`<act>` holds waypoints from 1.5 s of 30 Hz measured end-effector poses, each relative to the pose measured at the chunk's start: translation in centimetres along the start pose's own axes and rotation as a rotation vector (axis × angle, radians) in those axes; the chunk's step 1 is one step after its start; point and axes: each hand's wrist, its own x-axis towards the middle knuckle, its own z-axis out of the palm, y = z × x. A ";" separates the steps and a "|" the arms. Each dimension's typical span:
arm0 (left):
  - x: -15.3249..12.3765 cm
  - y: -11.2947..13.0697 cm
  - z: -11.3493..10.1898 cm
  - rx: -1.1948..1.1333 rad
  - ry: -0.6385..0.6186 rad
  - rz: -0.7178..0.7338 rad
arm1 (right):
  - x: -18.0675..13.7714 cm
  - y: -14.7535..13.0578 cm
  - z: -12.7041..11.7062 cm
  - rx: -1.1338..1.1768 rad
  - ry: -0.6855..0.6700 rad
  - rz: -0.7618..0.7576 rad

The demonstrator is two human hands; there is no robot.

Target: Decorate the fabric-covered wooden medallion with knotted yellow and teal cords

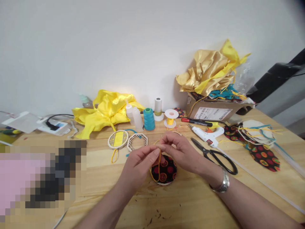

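Note:
My left hand and my right hand meet over the middle of the wooden table. Both pinch a thin yellow cord, which loops down between them. Under the hands lies a round piece covered in black fabric with red and orange circles. A silver watch band sits on my right wrist. Just beyond my left hand lie two wooden lattice frames, one backed with yellow, one bare.
Black scissors and a white glue gun lie to the right. Thread spools, yellow satin and a cardboard box of fabric scraps line the back. More patterned pieces rest far right.

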 end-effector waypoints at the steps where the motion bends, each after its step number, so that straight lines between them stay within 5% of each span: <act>1: 0.0 0.0 0.0 0.022 -0.003 0.012 | 0.0 0.0 0.0 -0.008 -0.013 -0.010; 14: 0.2 -0.2 -0.3 0.058 -0.040 0.050 | -0.2 0.2 0.7 -0.063 0.012 -0.007; 23: 0.0 -0.1 0.0 0.040 0.044 0.044 | 0.2 0.7 0.2 0.192 0.018 0.123; 35: -0.1 0.1 -0.1 0.131 -0.036 0.064 | -0.4 -0.2 1.4 0.380 -0.134 0.169; 45: -0.3 0.5 0.0 0.170 -0.043 0.074 | -0.2 0.0 1.5 0.285 -0.015 0.171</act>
